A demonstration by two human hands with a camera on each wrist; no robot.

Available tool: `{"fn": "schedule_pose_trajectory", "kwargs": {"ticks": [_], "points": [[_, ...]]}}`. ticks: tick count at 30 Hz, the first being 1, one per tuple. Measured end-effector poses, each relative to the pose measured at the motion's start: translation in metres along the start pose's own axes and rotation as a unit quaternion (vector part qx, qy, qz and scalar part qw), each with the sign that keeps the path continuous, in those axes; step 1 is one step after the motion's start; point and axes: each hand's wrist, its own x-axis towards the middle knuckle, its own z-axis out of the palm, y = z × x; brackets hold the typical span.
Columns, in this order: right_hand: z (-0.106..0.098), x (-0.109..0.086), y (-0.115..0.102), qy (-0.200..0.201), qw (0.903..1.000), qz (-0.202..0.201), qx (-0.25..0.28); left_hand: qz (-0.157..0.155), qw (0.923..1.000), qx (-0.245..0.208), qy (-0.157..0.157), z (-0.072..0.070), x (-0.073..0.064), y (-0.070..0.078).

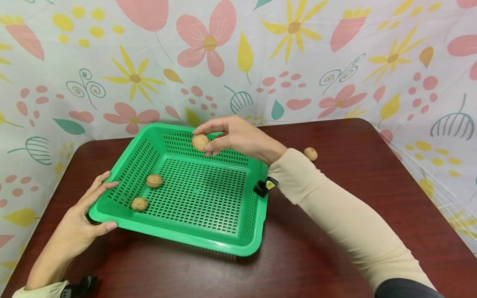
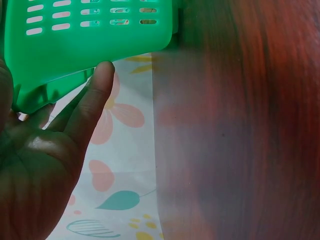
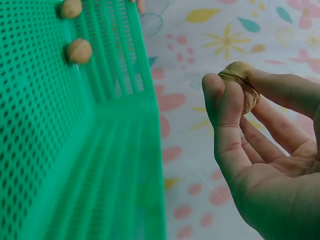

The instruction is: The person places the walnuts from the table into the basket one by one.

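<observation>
A green plastic basket (image 1: 175, 240) with slotted walls lies at an angle on the table. My left hand (image 1: 76, 225) grips its near left corner, with the thumb at the front rim and the fingers over the left rim. In the left wrist view, fingers (image 2: 92, 102) of that hand lie along the basket's outside. Over the back part of the basket, my right hand (image 1: 238, 138) pinches a walnut (image 3: 239, 80) between thumb and fingertips. Two more walnuts, one farther back (image 1: 154, 181) and one nearer (image 1: 139, 204), rest on the basket floor near its left wall.
Another walnut (image 1: 310, 154) lies on the dark red-brown table (image 1: 335, 256), right of the basket and behind my right forearm. A white cloth (image 1: 261, 49) printed with flowers hangs along the table's back edge.
</observation>
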Motion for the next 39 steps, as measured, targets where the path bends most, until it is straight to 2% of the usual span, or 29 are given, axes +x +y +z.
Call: {"fn": "schedule_pose_trajectory", "kwargs": {"ticks": [3, 6, 11, 14, 20, 23, 30, 39], "points": [[0.010, 0.019, 0.003, -0.028, 0.9987, -0.003, 0.042, 0.001, 1.0000, 0.001, -0.001, 0.000, 0.000, 0.000], [0.021, 0.036, 0.007, -0.050, 0.9932, 0.004, 0.105, 0.000, 1.0000, 0.005, -0.002, 0.000, 0.000, 0.000], [0.038, 0.061, 0.018, -0.060, 0.9835, 0.050, 0.163, -0.004, 0.9999, 0.012, -0.002, 0.000, 0.000, -0.001], [0.046, 0.071, 0.030, -0.068, 0.9802, 0.079, 0.168, -0.005, 0.9999, 0.011, -0.001, 0.000, 0.000, -0.001], [0.057, 0.079, 0.053, -0.093, 0.9762, 0.129, 0.147, -0.007, 1.0000, 0.001, -0.002, 0.001, 0.001, -0.001], [0.059, 0.081, 0.059, -0.104, 0.9766, 0.135, 0.131, -0.006, 1.0000, -0.001, 0.000, 0.000, 0.001, -0.001], [0.068, 0.081, 0.070, -0.164, 0.9719, 0.152, 0.075, -0.009, 1.0000, 0.001, -0.002, -0.002, 0.001, 0.000], [0.076, 0.083, 0.079, -0.172, 0.9692, 0.175, 0.024, -0.013, 0.9999, -0.005, -0.004, -0.001, 0.001, 0.002]]}}
